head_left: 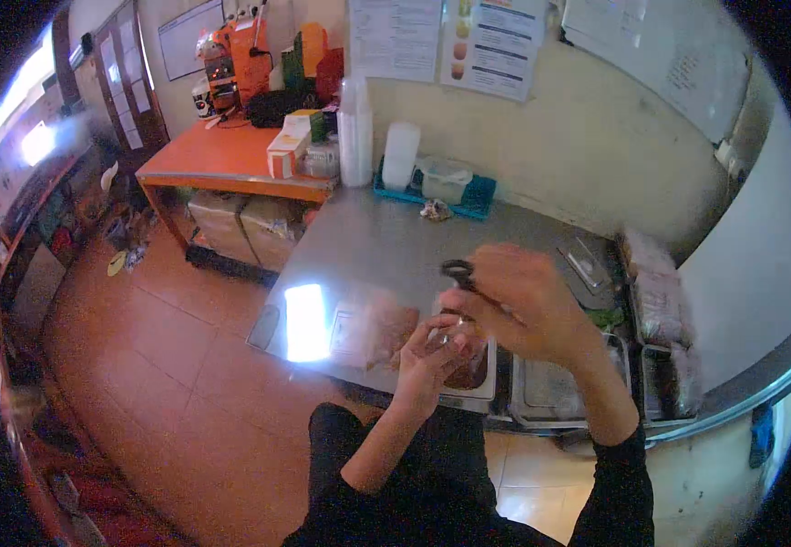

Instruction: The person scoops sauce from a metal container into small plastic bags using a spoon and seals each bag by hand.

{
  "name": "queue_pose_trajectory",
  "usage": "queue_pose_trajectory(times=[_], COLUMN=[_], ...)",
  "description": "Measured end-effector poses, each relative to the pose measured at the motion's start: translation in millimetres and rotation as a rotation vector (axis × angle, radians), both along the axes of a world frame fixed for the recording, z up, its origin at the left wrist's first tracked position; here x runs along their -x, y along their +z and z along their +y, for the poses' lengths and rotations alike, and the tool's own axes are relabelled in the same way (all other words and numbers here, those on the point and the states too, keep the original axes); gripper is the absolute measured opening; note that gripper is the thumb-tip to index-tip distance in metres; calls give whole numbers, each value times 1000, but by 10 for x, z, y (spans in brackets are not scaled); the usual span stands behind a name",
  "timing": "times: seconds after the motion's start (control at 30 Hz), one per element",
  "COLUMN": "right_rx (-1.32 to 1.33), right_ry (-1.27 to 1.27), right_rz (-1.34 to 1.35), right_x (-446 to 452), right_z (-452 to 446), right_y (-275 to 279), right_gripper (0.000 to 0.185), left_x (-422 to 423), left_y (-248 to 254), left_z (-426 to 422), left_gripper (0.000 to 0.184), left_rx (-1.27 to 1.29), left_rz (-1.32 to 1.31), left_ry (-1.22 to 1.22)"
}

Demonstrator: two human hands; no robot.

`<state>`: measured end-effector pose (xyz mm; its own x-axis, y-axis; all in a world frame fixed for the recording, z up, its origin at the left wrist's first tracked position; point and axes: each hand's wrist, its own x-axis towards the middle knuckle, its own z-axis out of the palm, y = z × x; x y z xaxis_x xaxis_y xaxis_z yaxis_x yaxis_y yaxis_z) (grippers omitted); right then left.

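Observation:
Over the front edge of the steel table [368, 239], my left hand [434, 354] has its fingers curled round something clear and shiny, perhaps a plastic bag. Just above and to the right, my right hand [528, 296] is blurred and closed on a dark-handled tool [458, 271], whose loop sticks out past the fingers. Under my hands lies brownish food [470, 372] on a white-edged tray or scale [479, 395]. Plastic-wrapped reddish packs [386, 333] lie left of my left hand. What the tool touches is hidden.
Metal trays [541, 401] stand right of my hands, with wrapped packs [655, 292] beyond them. A blue tray [477, 196] holds white containers near the wall. An orange table [222, 155] with boxes and equipment stands at the back left.

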<state>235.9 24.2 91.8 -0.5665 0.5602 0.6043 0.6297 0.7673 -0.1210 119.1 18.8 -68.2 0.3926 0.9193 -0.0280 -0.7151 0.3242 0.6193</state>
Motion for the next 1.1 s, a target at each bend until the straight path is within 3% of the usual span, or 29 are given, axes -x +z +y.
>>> queue_pose_trajectory(times=[0.17,0.23,0.33,0.47,0.53,0.73,0.83,0.97,1.03,1.07,1.1], right_rx=[128,141,274,200,-173,-398,-243,-285,-158,-159,-105], right_ry=[-144,-161,-250,-61,58,50,13,45,-50,-51,-156], right_rz=[-41,281,452,340,-42,-37,28,-33,284,283,498], right_x=[-149,-198,-231,-288,-240,-183,-221,-356,-354,-372,-409], right_z=[-144,-140,-158,-207,-268,-397,-451,-495,-502,-486,-454], right_y=[87,59,23,-182,-155,-236,-300,-364,-405,-440,-488], right_gripper=[21,18,22,22,29,27,28,27,29,29,30], left_x=[35,44,45,4,-24,-53,-73,-90,-87,-76,-61], left_y=[-6,17,19,-47,-85,-67,-55,-127,-138,-123,-96], left_z=[27,16,5,39,51,66,44,91,78,70,60], left_gripper=[29,30,31,31,31,30,27,25,24,23,23], left_rx=[13,11,15,14,7,-9,-6,-75,-34,7,7], left_rz=[7,1,-1,32,14,-24,-50,-49,-54,-55,-56], left_ry=[18,29,42,58,71,65,78,70,71,72,72])
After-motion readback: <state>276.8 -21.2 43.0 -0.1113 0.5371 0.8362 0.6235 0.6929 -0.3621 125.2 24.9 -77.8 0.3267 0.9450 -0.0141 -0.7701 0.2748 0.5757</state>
